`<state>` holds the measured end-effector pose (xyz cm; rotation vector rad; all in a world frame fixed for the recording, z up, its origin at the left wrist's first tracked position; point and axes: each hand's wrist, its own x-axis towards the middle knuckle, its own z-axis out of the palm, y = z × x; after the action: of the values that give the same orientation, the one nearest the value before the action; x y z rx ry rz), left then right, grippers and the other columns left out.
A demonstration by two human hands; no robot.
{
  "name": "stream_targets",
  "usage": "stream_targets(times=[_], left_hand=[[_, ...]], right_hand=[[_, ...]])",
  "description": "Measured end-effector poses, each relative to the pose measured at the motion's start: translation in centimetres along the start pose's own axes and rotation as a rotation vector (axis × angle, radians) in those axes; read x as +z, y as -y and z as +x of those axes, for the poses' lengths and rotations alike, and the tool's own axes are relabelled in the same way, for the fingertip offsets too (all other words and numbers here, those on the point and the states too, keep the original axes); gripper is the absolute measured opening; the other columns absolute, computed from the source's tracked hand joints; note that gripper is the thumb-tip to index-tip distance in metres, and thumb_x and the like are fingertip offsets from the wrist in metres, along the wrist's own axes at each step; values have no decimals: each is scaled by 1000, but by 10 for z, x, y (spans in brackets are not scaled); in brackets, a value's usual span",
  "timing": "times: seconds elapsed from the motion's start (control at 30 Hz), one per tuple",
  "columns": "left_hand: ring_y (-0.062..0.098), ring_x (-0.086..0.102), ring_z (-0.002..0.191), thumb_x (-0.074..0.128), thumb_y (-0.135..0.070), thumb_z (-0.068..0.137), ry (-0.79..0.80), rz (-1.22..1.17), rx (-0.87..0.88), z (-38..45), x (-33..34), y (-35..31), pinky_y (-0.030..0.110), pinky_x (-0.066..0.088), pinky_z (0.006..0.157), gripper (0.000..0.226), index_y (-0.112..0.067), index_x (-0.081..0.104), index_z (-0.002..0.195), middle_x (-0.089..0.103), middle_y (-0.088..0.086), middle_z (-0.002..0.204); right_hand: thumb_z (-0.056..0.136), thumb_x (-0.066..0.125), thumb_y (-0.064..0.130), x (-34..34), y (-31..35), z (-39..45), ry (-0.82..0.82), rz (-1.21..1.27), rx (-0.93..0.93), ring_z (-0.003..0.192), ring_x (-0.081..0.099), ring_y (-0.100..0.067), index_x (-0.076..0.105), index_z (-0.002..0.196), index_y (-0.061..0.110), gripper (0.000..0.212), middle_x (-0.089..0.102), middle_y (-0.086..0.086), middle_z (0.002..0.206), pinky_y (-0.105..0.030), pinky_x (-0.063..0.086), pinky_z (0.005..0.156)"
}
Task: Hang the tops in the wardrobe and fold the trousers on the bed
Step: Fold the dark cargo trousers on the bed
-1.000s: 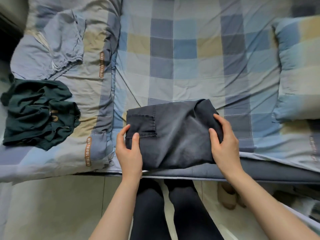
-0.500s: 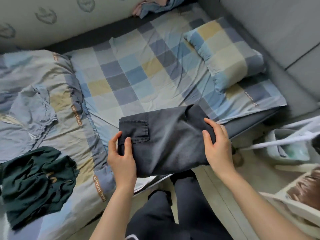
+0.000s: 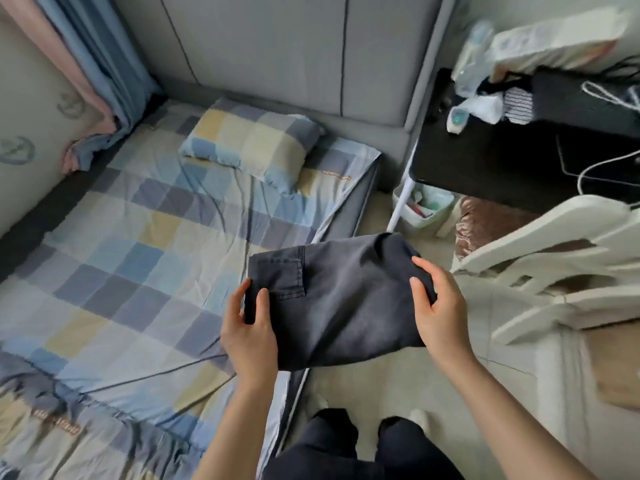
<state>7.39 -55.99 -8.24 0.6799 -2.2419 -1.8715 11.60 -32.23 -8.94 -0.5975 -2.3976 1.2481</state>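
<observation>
Carrying the folded dark grey trousers (image 3: 337,301) at centre frame, lifted clear of the checked bed (image 3: 131,271) and hanging over its lower-right corner and the floor. The fold looks finished, so I judge the step is placing the bundle. Next move needs a flat landing spot, perhaps toward the pillow (image 3: 249,143) at upper centre, set down level so the layers stay stacked. Left hand (image 3: 249,336) pinches the pocket edge, thumb on top. Right hand (image 3: 438,308) clamps the opposite end, fingers curled over the cloth.
</observation>
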Motion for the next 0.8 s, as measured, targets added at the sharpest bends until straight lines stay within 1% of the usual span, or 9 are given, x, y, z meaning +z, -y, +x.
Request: stream_targets(times=[0.07, 0.27, 0.37, 0.4, 0.53, 0.6, 0.67, 0.73, 0.8], left_hand=[[-14, 58, 77, 64, -25, 93, 79, 17, 34, -18, 25, -6, 10, 45, 72, 21, -36, 62, 111, 59, -28, 90], [4, 63, 101, 65, -29, 92, 324, 41, 104, -102, 107, -17, 25, 51, 89, 24, -32, 65, 116, 64, -20, 106], [-11, 59, 94, 64, -26, 93, 429, 37, 121, -160, 146, -20, 10, 48, 81, 24, -31, 65, 116, 61, -26, 101], [-11, 59, 96, 64, -26, 93, 475, 50, 134, -188, 164, -21, 11, 47, 82, 25, -30, 65, 118, 60, -26, 102], [1, 60, 104, 64, -25, 93, 618, 70, 159, -267, 221, -21, 21, 46, 94, 30, -25, 64, 123, 64, -14, 112], [1, 59, 103, 64, -25, 93, 702, 93, 167, -303, 247, -21, 19, 45, 92, 30, -24, 64, 123, 64, -13, 112], [-3, 59, 101, 63, -23, 94, 797, 99, 173, -336, 275, -22, 18, 46, 90, 28, -24, 64, 121, 64, -14, 110], [-4, 59, 99, 63, -23, 93, 885, 117, 151, -362, 303, -21, 20, 47, 90, 25, -28, 65, 118, 65, -15, 109], [1, 61, 101, 64, -25, 93, 989, 157, 114, -389, 334, -19, 27, 49, 92, 25, -29, 65, 118, 65, -14, 111]], right_hand=[[94, 56, 14, -32, -17, -8, -79, -7, 22, 106, 52, -4, 59, 125, 14, 31, 61, 3, 118, 2, 31, 88], [95, 55, 16, -143, -80, -42, -288, -8, 153, 107, 51, 2, 58, 125, 17, 30, 59, 9, 119, -9, 37, 92], [95, 56, 16, -204, -112, -63, -367, -28, 206, 106, 49, 6, 58, 125, 17, 30, 58, 11, 120, -3, 36, 90], [95, 56, 16, -233, -126, -74, -411, -37, 216, 106, 49, 7, 58, 126, 17, 31, 58, 11, 119, 0, 34, 89], [95, 55, 17, -315, -165, -104, -542, -73, 296, 108, 50, 1, 58, 125, 17, 30, 59, 10, 119, -3, 34, 90], [95, 56, 16, -350, -184, -121, -615, -102, 347, 110, 53, -4, 59, 125, 16, 30, 60, 8, 121, -10, 37, 92], [94, 56, 14, -380, -202, -136, -688, -123, 394, 108, 53, -5, 59, 125, 15, 30, 60, 7, 118, -7, 37, 90], [95, 56, 14, -404, -217, -148, -743, -135, 455, 106, 53, -3, 59, 125, 16, 31, 60, 8, 115, -5, 37, 88], [95, 55, 14, -427, -235, -158, -809, -122, 538, 107, 52, -3, 59, 125, 17, 30, 59, 8, 117, -12, 37, 92]])
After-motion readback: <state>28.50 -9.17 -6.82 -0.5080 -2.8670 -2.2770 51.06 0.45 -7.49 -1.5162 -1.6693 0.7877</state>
